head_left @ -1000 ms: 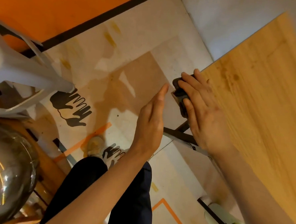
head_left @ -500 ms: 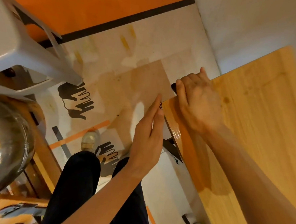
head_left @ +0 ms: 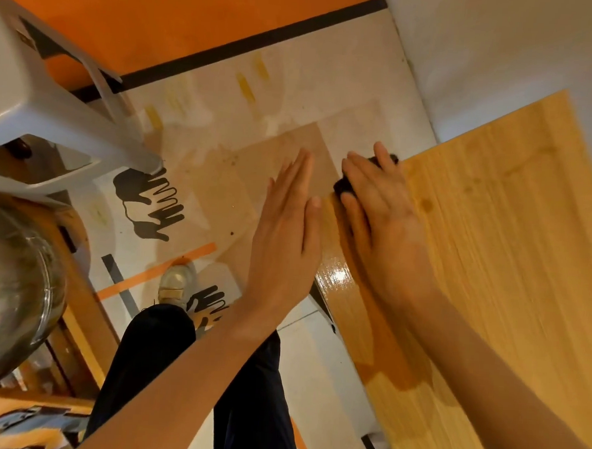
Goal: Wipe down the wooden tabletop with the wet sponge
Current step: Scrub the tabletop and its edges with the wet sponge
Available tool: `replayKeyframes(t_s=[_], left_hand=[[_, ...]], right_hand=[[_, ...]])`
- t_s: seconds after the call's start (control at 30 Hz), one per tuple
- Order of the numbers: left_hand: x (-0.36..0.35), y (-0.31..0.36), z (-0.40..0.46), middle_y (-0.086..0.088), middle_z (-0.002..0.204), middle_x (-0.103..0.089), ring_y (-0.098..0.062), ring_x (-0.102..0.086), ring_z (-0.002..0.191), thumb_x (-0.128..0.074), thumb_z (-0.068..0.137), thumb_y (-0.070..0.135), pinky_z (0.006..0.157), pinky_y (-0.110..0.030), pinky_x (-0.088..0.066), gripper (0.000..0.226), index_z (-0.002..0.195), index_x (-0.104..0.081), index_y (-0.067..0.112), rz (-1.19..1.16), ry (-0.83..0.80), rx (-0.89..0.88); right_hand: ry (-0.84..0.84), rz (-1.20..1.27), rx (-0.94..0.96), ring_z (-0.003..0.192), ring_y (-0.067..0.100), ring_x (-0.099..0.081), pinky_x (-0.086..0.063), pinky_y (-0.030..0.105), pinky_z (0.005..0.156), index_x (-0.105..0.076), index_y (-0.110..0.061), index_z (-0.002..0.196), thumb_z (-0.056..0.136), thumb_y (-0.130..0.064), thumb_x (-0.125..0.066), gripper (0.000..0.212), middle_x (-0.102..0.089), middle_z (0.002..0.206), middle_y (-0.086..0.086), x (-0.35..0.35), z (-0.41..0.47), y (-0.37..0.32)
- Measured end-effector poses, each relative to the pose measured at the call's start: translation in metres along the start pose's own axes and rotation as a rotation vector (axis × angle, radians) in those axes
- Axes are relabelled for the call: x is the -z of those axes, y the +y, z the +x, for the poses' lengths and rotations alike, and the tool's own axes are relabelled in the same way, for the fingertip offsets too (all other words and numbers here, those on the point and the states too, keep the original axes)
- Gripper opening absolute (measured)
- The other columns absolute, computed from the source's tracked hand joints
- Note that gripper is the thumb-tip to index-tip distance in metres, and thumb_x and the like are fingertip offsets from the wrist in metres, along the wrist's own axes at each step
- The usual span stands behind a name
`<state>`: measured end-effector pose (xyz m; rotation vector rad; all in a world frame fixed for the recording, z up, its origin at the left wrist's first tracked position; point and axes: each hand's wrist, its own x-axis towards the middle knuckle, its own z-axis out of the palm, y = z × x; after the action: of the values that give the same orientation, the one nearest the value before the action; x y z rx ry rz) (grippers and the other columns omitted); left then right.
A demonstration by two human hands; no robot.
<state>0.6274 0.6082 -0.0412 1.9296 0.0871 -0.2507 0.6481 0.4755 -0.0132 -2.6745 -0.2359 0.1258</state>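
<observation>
The wooden tabletop (head_left: pixel 512 256) fills the right side, with a wet glossy strip along its left edge. My right hand (head_left: pixel 380 222) lies flat on a dark sponge (head_left: pixel 342 186) at the table's far left corner, with straight fingers pressing it down. Most of the sponge is hidden under the hand; only dark bits show at the fingertips. My left hand (head_left: pixel 287 237) is held upright with straight fingers just off the table's left edge, beside the right hand, holding nothing.
A grey plastic stool (head_left: pixel 36 107) stands at the upper left. A shiny metal bowl (head_left: pixel 6 291) sits on a wooden surface at the left. My legs and a shoe (head_left: pixel 176 283) are on the patterned floor below. A white wall meets the table's far side.
My right hand has flattened on the sponge at the table's corner after curling over it. The left hand has stayed close beside the table edge. The camera view has shifted.
</observation>
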Motion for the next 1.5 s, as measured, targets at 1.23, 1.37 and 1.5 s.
replayKeyframes(t_s=[1.23,1.37,1.5], left_hand=[[-0.028,0.022,0.008,-0.009,0.161,-0.035,-0.018,-0.023,0.153,-0.030,0.109,0.023,0.128,-0.033,-0.003,0.050,0.155,-0.032,0.006,0.692,0.033,-0.179],[-0.030,0.022,0.012,-0.011,0.160,-0.037,-0.020,-0.026,0.152,-0.031,0.108,0.021,0.128,-0.034,-0.004,0.050,0.155,-0.033,0.005,0.701,0.046,-0.175],[-0.030,0.022,0.009,-0.010,0.162,-0.033,-0.014,-0.019,0.151,-0.030,0.108,0.021,0.128,-0.032,0.001,0.051,0.156,-0.030,0.005,0.689,0.037,-0.176]], right_hand=[[-0.080,-0.076,0.147,0.147,0.026,-0.022,-0.021,0.048,0.121,-0.041,-0.007,0.143,0.100,-0.018,-0.051,0.046,-0.034,0.154,0.009,0.024,-0.088,0.067],[0.025,-0.033,0.112,0.142,0.030,-0.033,-0.024,0.049,0.119,-0.050,-0.001,0.136,0.101,-0.017,-0.049,0.039,-0.048,0.144,0.014,0.019,-0.001,0.056],[-0.072,-0.215,0.208,0.103,0.028,-0.058,-0.032,0.041,0.113,-0.066,-0.005,0.106,0.103,-0.024,-0.035,0.036,-0.066,0.103,0.010,0.019,0.045,0.054]])
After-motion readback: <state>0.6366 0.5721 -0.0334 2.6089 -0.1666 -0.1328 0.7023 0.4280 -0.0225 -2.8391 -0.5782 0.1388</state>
